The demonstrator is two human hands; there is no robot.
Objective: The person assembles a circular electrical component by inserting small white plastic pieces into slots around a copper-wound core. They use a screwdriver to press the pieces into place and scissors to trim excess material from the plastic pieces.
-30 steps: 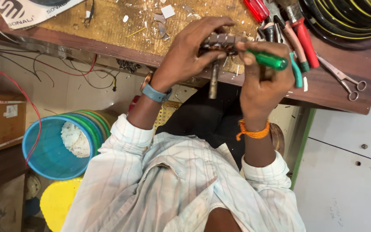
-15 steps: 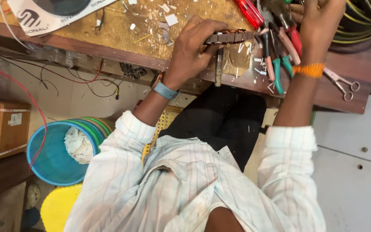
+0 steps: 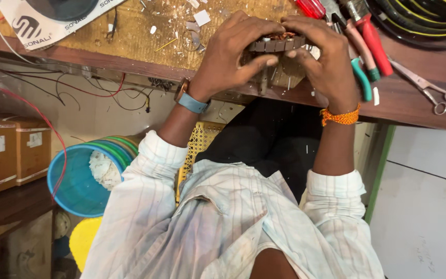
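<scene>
Both my hands grip a small dark metal motor core with copper windings showing on top, held at the front edge of the wooden workbench. My left hand, with a blue wristband, wraps it from the left, thumb along its front. My right hand, with an orange thread at the wrist, covers it from the right. A thin metal part hangs down below the core.
Red-handled pliers, a green-handled tool, scissors and coiled black cable lie on the bench at right. A white printed sheet lies at left. Below are a blue bucket, cardboard boxes and a yellow basket.
My right hand held a green-handled tool, reached out to the tools at right, left it there, and has come back onto the motor core. My left hand kept its grip.
</scene>
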